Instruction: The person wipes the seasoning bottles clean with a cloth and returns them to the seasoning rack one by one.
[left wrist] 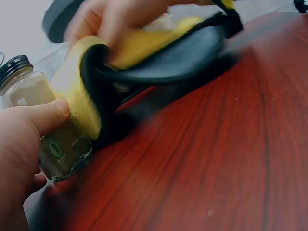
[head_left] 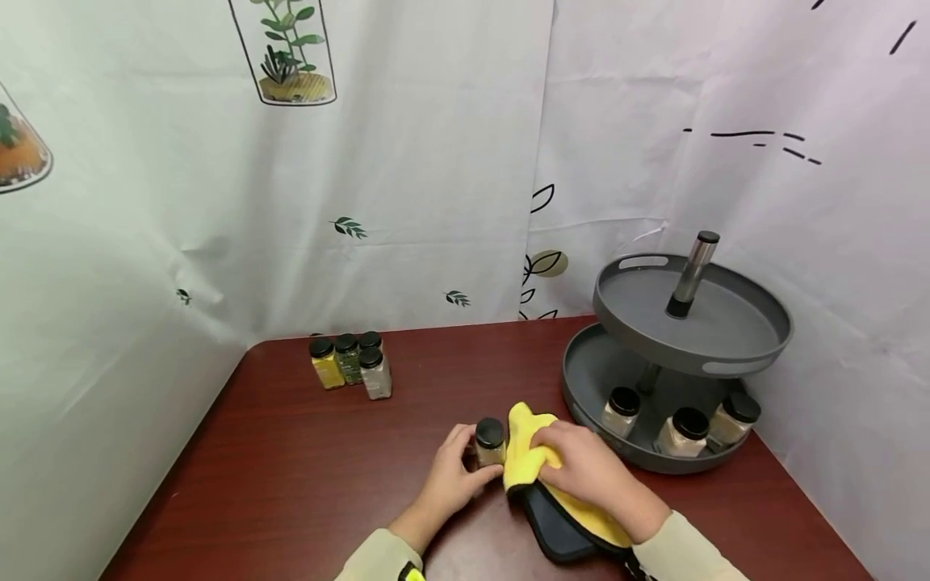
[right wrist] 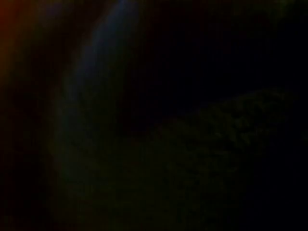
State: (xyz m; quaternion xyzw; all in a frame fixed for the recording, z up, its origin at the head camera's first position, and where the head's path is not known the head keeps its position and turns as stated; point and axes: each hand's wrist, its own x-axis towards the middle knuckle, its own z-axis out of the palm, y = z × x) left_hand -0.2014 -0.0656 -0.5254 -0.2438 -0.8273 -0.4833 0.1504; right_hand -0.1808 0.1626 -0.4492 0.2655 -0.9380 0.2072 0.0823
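Observation:
My left hand (head_left: 452,478) grips a square glass spice jar (head_left: 490,453) with a black lid, its thumb across the front of the glass in the left wrist view. Brownish powder fills the jar (left wrist: 60,144), which leans and bears a green oval mark. Against the jar's right side lies a cloth (head_left: 526,448), yellow on one face and dark grey on the other, with black edging. My right hand (head_left: 584,468) holds this cloth bunched between thumb and fingers. The right wrist view is nearly black, covered by the cloth.
A grey two-tier round tray (head_left: 756,355) with a metal post stands at the right. Three black-lidded jars, one of them a pale jar (head_left: 680,436), sit on its lower tier. Several spice jars (head_left: 375,379) cluster at the back left of the red-brown table (head_left: 291,484). Behind hangs a white printed curtain (head_left: 436,161).

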